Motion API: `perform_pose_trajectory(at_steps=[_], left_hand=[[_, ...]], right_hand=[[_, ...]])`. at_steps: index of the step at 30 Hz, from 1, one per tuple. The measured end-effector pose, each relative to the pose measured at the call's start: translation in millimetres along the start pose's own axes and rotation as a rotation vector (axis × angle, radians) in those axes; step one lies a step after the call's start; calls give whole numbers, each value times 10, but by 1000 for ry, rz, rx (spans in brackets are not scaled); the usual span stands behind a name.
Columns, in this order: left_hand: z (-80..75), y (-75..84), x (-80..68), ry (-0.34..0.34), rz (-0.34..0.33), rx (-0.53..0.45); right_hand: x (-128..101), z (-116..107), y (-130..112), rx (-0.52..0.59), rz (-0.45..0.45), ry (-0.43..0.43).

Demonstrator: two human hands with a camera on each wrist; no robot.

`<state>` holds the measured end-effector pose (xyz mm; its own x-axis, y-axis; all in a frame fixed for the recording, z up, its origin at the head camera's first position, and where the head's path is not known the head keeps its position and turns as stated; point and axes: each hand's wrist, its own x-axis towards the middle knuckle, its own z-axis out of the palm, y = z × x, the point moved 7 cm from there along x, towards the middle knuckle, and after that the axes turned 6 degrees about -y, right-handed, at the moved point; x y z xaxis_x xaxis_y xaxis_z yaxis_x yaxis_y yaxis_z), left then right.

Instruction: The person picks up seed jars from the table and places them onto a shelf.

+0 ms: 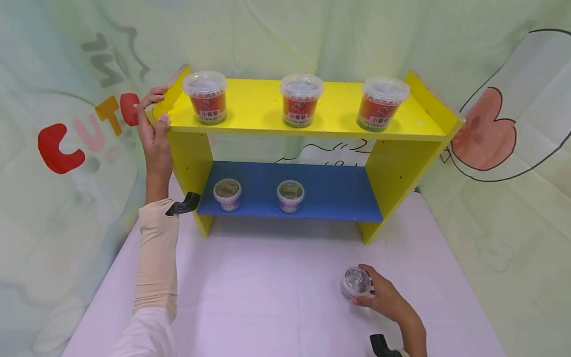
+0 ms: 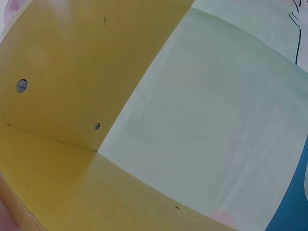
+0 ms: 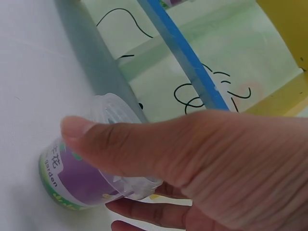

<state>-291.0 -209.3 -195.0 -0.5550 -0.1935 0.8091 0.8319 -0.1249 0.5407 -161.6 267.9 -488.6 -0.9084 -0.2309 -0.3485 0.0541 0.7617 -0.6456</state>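
Note:
My left hand grips the upper left corner of a yellow shelf unit, its thumb on the front edge and its fingers over the side board. In the left wrist view only the shelf's yellow boards show clearly. Low on the right, my right hand holds a small lidded plastic tub at the white tabletop. The right wrist view shows the purple and green label of this tub, with my thumb across one side and fingers on the other.
Three red-labelled lidded tubs stand along the top board: left, middle and right. On the blue lower board are two purple-labelled tubs, one left and one in the middle. Printed cloth hangs behind and at both sides.

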Motion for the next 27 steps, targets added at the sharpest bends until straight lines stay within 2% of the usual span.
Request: perform_pose_trajectory(at_steps=[16, 27], left_hand=[[-55, -68, 13, -4, 11, 14], [-15, -18, -3, -4, 12, 30]], right_hand=[[24, 5, -3, -26, -19, 18], [68, 40, -53, -57, -44, 38]])
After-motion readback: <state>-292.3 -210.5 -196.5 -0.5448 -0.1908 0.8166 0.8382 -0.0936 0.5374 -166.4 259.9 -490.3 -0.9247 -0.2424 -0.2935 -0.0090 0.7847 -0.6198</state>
